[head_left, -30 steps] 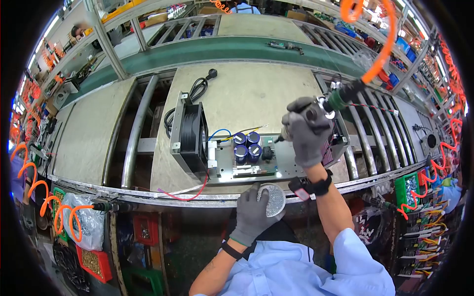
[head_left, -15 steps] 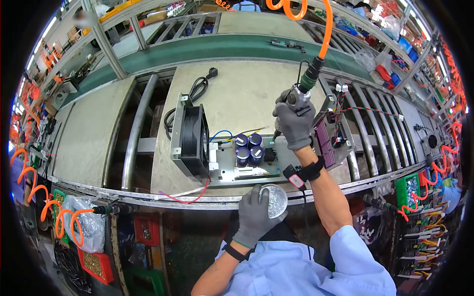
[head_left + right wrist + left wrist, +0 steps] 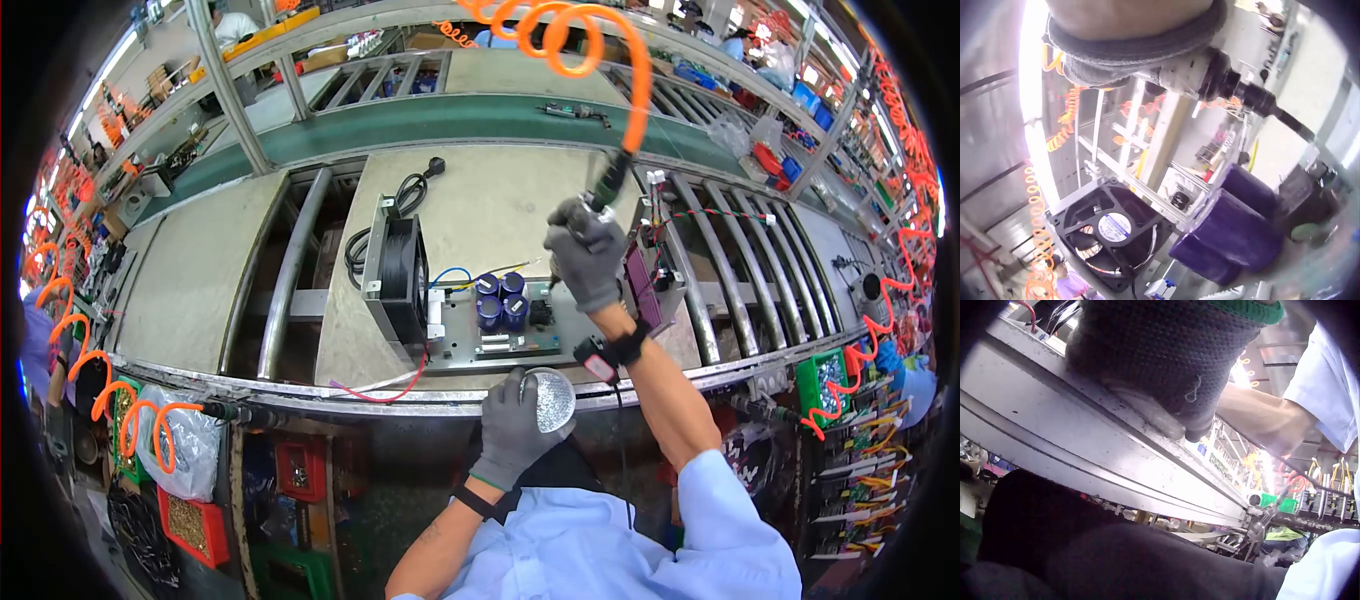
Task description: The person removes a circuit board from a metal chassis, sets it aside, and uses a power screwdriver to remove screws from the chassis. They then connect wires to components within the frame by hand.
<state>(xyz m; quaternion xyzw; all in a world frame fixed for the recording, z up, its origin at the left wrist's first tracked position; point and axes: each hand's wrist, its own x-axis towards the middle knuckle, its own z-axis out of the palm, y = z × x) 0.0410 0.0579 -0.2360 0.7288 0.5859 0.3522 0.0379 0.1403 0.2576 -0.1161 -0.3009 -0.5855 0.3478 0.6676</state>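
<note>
My gloved right hand (image 3: pixel 588 255) grips an air screwdriver (image 3: pixel 1204 78) fed by an orange coiled hose. In the right wrist view its bit (image 3: pixel 1294 125) points down close over the metal chassis, beside a black component. Purple capacitors (image 3: pixel 1235 231) stand on the circuit board (image 3: pixel 520 346) to the left of the bit. At the chassis's left end a black fan (image 3: pixel 405 280) is upright in a bracket. A purple board (image 3: pixel 640 285) stands at the right end. By the bench's front edge my gloved left hand (image 3: pixel 508 430) holds a round dish (image 3: pixel 555 400) of small silvery pieces.
A coiled black power cord (image 3: pixel 408 195) lies behind the fan. Metal rollers (image 3: pixel 295 275) flank the work board. Beyond runs a green belt (image 3: pixel 400 130) with another air tool (image 3: pixel 575 112) on it. Below the bench edge are red bins (image 3: pixel 190 525) of small parts.
My right hand has moved left with the screwdriver, which swung from leaning right to more upright, its bit now pointing down. My left hand keeps holding the dish. The head view has shifted slightly.
</note>
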